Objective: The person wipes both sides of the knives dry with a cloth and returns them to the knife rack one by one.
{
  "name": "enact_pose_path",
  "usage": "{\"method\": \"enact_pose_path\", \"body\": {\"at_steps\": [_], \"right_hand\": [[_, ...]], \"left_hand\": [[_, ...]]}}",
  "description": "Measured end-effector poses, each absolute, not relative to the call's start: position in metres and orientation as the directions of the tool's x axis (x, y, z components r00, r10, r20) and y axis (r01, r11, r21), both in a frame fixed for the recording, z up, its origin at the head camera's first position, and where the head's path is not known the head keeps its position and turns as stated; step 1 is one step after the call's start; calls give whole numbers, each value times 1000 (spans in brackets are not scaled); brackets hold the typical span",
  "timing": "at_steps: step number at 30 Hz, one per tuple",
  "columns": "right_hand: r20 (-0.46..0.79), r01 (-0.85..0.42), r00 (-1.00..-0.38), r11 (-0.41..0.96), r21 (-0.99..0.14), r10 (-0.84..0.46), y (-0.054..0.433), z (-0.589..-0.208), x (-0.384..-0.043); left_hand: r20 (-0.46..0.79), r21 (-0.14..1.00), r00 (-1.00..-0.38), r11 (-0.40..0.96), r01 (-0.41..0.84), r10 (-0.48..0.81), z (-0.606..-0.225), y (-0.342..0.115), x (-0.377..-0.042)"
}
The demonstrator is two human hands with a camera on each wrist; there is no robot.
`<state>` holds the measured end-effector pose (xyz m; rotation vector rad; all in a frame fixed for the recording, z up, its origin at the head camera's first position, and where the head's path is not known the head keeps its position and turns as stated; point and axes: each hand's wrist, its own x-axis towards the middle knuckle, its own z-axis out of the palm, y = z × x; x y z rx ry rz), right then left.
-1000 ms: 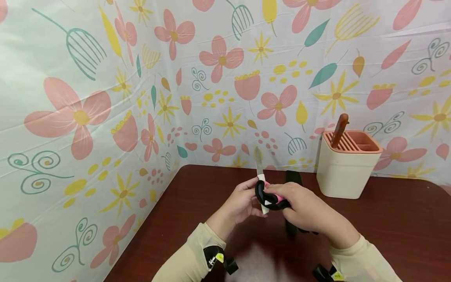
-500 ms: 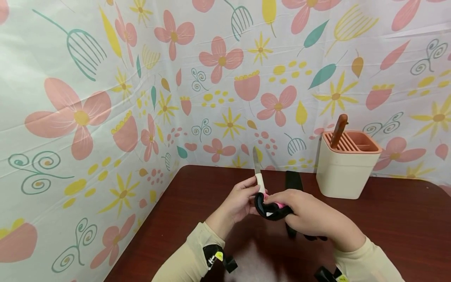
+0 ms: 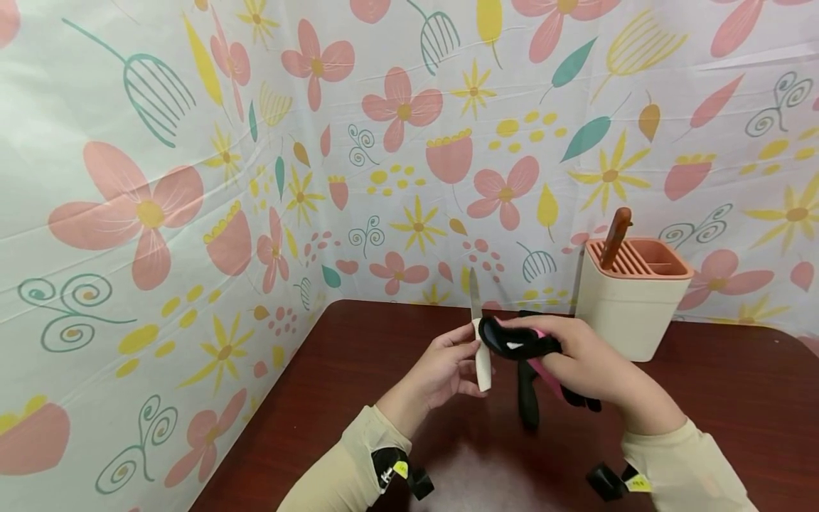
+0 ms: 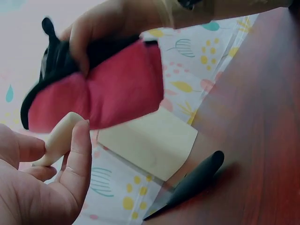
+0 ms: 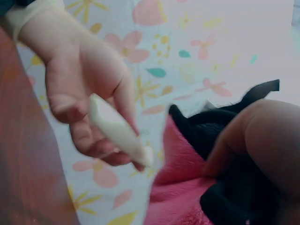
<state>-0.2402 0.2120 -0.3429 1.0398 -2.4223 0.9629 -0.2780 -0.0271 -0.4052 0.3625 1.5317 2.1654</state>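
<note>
One left grip point(image 3: 444, 370) of ours pinches a white-handled knife point(image 3: 482, 366), its blade pointing to 12 o'clock. From that knife, we see a black-handled tool point(image 3: 528, 404) on the table point(image 3: 358, 341) at 4 o'clock, a black-edged pink cloth point(image 4: 112, 89) held by our right grip point(image 3: 585, 355) at 3, and a cream holder point(image 3: 627, 313) at about 2.

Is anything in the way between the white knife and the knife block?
Yes: in the head view, the right hand and its pink-and-black cloth stand between the white-handled knife and the knife block. The black-handled knife lies lower, on the table.
</note>
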Motion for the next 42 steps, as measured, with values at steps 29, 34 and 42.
{"method": "enact_pose_path", "body": {"at_steps": [29,34,42], "right_hand": [[476,-639,-741,714,-285,-473,182,-365,-242],[454,-646,-740,712,-274,-497,181,-362,-236],[431,-675,-716,702,-228,-549,178,-355,-228]], "left_hand": [[-25,942,-848,-273,-198,530,-401,-29,-274],[-30,943,-857,-270,-195,515,-401,-29,-276],[-44,942,-869,-269,-200,493,-400,-31,-278]]}}
